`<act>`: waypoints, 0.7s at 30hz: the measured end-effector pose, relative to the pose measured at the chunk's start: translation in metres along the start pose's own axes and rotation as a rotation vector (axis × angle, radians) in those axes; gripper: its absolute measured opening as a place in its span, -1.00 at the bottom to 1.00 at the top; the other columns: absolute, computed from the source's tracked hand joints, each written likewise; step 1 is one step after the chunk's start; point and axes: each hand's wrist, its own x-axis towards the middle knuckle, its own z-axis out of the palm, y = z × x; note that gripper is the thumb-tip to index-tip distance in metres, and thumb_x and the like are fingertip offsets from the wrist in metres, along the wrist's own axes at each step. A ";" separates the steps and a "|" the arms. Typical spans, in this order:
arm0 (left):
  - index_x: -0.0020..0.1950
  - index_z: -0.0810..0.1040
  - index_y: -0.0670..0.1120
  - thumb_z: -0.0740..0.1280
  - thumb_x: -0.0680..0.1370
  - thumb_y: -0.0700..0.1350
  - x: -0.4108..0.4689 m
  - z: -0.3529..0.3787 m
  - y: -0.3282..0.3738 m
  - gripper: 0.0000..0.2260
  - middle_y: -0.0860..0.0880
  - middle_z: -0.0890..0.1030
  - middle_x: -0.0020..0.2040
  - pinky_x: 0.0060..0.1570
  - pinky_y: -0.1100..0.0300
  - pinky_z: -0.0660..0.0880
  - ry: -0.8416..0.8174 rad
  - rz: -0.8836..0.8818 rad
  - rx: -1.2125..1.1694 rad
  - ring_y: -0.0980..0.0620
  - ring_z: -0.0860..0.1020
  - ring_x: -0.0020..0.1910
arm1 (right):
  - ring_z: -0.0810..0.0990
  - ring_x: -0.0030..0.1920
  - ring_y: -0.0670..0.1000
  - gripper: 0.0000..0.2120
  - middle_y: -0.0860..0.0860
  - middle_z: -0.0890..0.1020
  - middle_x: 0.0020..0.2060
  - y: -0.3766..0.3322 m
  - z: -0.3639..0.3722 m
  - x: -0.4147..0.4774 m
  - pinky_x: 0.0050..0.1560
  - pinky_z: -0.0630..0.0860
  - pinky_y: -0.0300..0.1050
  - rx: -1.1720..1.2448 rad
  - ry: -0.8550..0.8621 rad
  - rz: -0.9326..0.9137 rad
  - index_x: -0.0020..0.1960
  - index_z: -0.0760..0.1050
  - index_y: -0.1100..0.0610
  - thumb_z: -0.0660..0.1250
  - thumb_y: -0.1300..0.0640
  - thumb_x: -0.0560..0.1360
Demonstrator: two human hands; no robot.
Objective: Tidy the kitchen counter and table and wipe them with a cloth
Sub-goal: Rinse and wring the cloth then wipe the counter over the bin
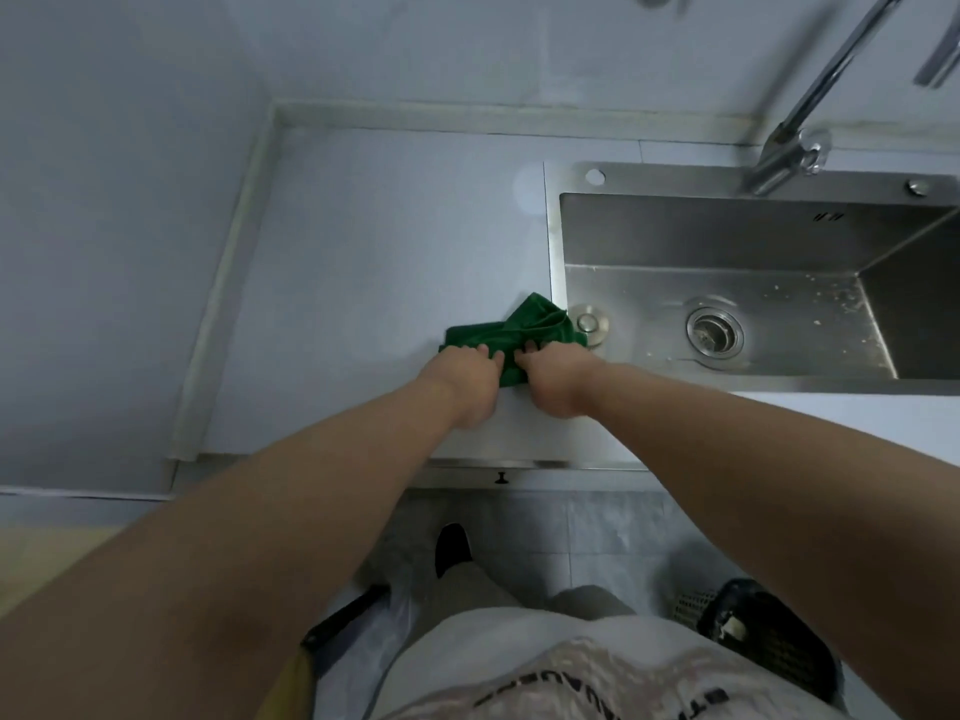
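A crumpled green cloth (pixel 524 327) lies on the pale grey counter (pixel 374 262), right beside the left rim of the steel sink (pixel 727 236). My left hand (pixel 467 379) grips the cloth's left part, fingers curled over it. My right hand (pixel 558 379) grips its right part close to the sink edge. Both hands sit side by side, and the near part of the cloth is hidden under them.
The sink holds a drain strainer (pixel 714 332) and a loose plug (pixel 589 324) near the cloth; crumbs dot its floor. A faucet (pixel 800 142) rises at the back right. A wall closes the counter's left side. A dark basket (pixel 763 631) stands on the floor.
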 end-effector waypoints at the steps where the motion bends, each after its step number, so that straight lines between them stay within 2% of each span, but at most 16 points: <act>1: 0.60 0.05 -0.19 0.10 0.62 -0.10 -0.008 0.003 0.007 -0.44 -0.22 0.34 0.45 0.18 0.01 0.42 -0.013 -0.007 -0.007 -0.18 0.46 0.27 | 0.53 0.20 0.17 -0.55 0.17 0.47 0.33 -0.001 0.004 -0.006 0.11 0.48 -0.01 0.000 -0.010 -0.019 0.49 0.28 0.18 0.12 0.17 0.61; 6: 0.61 0.03 -0.19 0.13 0.62 -0.11 -0.038 0.009 0.048 -0.42 -0.20 0.35 0.44 0.15 0.05 0.42 -0.050 -0.064 -0.070 -0.15 0.47 0.26 | 0.53 0.20 0.17 -0.57 0.15 0.50 0.30 0.003 0.027 -0.031 0.16 0.50 0.00 -0.045 -0.062 -0.117 0.46 0.33 0.15 0.13 0.20 0.60; 9: 0.61 0.03 -0.18 0.15 0.61 -0.11 -0.046 0.008 0.076 -0.40 -0.21 0.37 0.43 0.15 0.04 0.44 -0.082 -0.121 -0.099 -0.16 0.48 0.26 | 0.50 0.23 0.17 -0.53 0.09 0.48 0.32 0.012 0.044 -0.040 0.25 0.49 0.22 -0.031 -0.073 -0.117 0.48 0.33 0.07 0.16 0.19 0.57; 11: 0.60 0.04 -0.19 0.18 0.61 -0.11 -0.049 0.007 0.094 -0.40 -0.21 0.40 0.39 0.14 0.01 0.45 -0.096 -0.148 -0.121 -0.18 0.48 0.25 | 0.50 0.25 0.16 -0.52 0.09 0.46 0.35 0.016 0.055 -0.045 0.25 0.49 0.23 -0.062 -0.089 -0.142 0.49 0.32 0.07 0.20 0.18 0.57; 17: 0.47 0.31 -0.19 0.19 0.59 -0.10 -0.049 0.008 0.142 -0.55 -0.19 0.52 0.26 0.05 0.03 0.44 0.002 -0.192 -0.220 -0.18 0.54 0.16 | 0.48 0.29 0.17 -0.53 0.09 0.44 0.40 0.041 0.077 -0.064 0.25 0.50 0.23 -0.182 -0.095 -0.175 0.49 0.31 0.08 0.22 0.09 0.59; 21: 0.37 0.39 -0.19 0.19 0.58 -0.12 -0.043 0.001 0.168 -0.63 -0.18 0.56 0.21 0.03 0.02 0.46 0.020 -0.231 -0.281 -0.17 0.56 0.13 | 0.46 0.32 0.15 -0.51 0.08 0.42 0.41 0.053 0.073 -0.079 0.27 0.49 0.18 -0.269 -0.144 -0.169 0.50 0.32 0.07 0.27 0.12 0.59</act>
